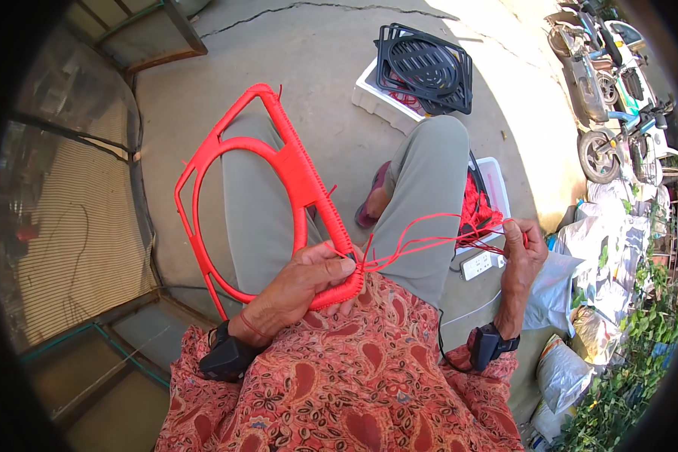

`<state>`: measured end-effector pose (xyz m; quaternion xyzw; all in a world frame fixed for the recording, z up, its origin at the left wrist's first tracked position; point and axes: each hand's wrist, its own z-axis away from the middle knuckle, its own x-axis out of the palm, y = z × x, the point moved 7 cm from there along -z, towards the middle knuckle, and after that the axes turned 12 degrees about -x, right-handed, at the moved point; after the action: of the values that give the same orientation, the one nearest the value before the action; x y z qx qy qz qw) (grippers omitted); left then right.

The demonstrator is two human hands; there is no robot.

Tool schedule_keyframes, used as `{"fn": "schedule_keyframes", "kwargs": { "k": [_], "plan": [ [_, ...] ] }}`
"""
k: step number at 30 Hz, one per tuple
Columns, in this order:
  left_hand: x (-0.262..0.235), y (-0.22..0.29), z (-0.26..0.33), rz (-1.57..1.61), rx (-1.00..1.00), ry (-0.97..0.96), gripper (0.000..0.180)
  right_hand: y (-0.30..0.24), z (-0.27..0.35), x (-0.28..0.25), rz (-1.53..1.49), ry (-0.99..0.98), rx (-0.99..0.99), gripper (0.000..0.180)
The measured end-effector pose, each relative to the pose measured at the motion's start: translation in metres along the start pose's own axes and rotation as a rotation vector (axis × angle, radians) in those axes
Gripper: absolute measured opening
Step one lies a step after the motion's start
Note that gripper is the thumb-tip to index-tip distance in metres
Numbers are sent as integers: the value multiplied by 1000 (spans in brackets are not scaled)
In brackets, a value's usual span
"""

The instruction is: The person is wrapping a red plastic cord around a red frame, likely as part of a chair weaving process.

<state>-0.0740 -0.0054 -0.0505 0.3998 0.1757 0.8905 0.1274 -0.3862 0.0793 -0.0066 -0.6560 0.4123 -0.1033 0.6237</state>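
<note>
A red cord-wrapped frame [294, 172], rectangular with a round ring inside it, leans across my lap. My left hand [316, 277] is closed on its near corner, the thumb pressed on the wrapping. From that corner several strands of red cord [422, 242] run to the right in loose loops. My right hand [525, 252] pinches the far end of these strands, held out to the right of my knee. Short red cord ends stick out along the frame's edge.
Black slatted frames [426, 69] lie on a white foam box [388, 105] ahead. A white bin [493, 184] with red cord stands beside my right knee, a power strip [481, 264] by it. Sacks [563, 373] and parked electric bikes [599, 151] line the right side.
</note>
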Motion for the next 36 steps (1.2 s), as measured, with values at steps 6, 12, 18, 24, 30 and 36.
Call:
{"fn": "schedule_keyframes", "kwargs": {
  "k": [6,12,18,24,30,36],
  "plan": [
    [1,-2,5,-35,-2,26,25,5,-11,1,-29,-46,-140,18],
    [-1,-7,9,-1,-51,51,22,32,-11,14,-94,-241,110,16],
    [2,-6,8,1,-104,106,20,63,2,34,-79,-417,219,18],
    [4,-4,8,12,-93,112,16,24,-9,46,-35,-355,150,18],
    [3,-8,9,-18,-87,150,14,-52,13,134,-224,-800,33,20],
    [14,-5,10,-33,-82,135,15,-83,48,175,-304,-1119,-43,24]
  ]
}}
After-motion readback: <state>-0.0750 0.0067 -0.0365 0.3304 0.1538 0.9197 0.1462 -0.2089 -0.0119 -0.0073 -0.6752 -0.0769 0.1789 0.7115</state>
